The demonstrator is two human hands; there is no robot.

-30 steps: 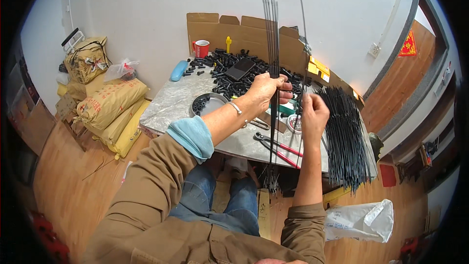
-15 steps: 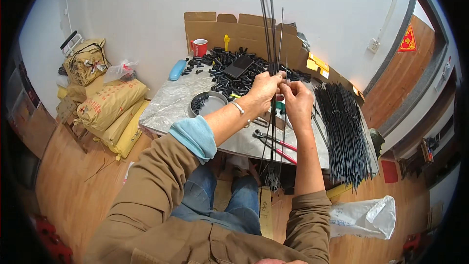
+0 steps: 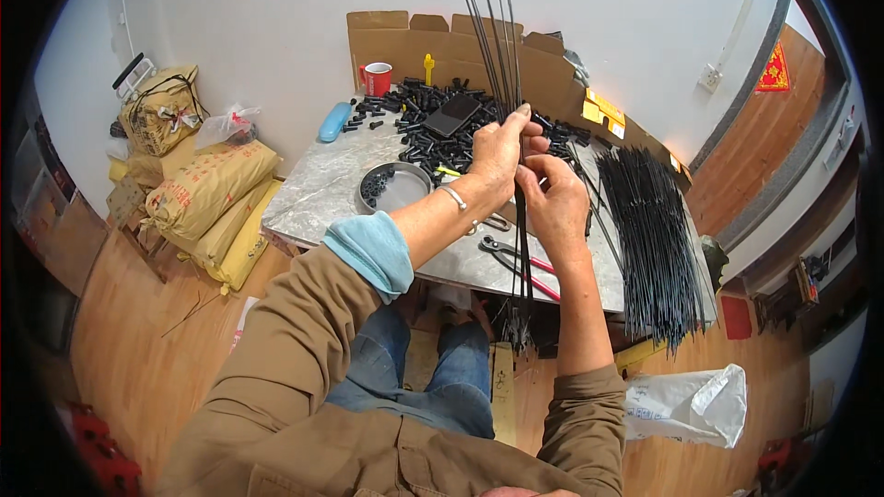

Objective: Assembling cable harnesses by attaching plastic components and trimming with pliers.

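A bundle of thin black rods (image 3: 497, 46) is gripped upright by the left hand (image 3: 497, 152) and pinched by the right hand (image 3: 552, 202) above the grey marble table (image 3: 322, 193).

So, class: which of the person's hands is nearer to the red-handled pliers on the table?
Right. The right hand hovers just above the red-handled pliers; the left hand is higher and farther back, gripping the black rods.

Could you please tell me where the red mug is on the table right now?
In the head view, the red mug stands at the table's far left corner, against the brown cardboard box, right of the blue oblong case.
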